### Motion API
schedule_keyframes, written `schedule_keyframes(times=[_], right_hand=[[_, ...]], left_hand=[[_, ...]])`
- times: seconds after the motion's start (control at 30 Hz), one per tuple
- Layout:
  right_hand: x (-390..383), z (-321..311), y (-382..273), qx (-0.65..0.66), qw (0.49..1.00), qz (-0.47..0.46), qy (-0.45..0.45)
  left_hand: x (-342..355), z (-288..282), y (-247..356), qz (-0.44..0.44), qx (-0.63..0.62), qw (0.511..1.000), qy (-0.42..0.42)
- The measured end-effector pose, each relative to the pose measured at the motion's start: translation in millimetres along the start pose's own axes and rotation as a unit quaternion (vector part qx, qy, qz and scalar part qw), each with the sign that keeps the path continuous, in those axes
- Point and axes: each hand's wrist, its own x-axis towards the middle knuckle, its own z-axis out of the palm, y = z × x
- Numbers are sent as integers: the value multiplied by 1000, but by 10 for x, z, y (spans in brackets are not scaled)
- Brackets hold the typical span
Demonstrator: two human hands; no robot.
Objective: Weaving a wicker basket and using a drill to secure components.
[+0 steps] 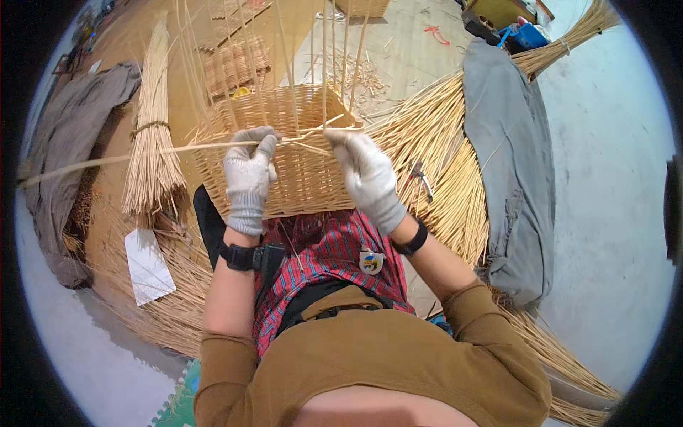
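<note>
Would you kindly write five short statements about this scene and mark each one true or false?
1. The left hand and right hand both wear pale gloves. True.
2. The right hand grips a metal tool. False: the pliers-like tool lies on the reed bundle at the right.
3. A long strand passes through the left hand. True.
4. Nothing rises above the weave. False: tall stakes rise from the basket.
5. White paper lies at the far right. False: the sheet is at the left.

The flat tan-and-grey floor [409,57] carries a tied sheaf of straw-coloured rods [151,124]. Farther off lie pale rod scraps [368,80] and a small red tool [439,34].
</note>
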Motion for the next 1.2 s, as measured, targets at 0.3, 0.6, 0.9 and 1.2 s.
schedule_keyframes(times=[0.3, 0.6, 0.9, 1.2], right_hand=[[765, 196, 45, -200, 916, 101, -332], [786, 260, 139, -121, 926, 153, -324], [605, 329, 143, -250, 934, 72, -245], [591, 402, 130, -285, 925, 90, -233]], left_hand=[[139, -31, 14, 0, 29, 1000, -8], [177, 11, -240, 103, 7, 994, 48], [557, 195, 475, 165, 550, 808, -130], [824, 307, 196, 208, 621, 749, -106]])
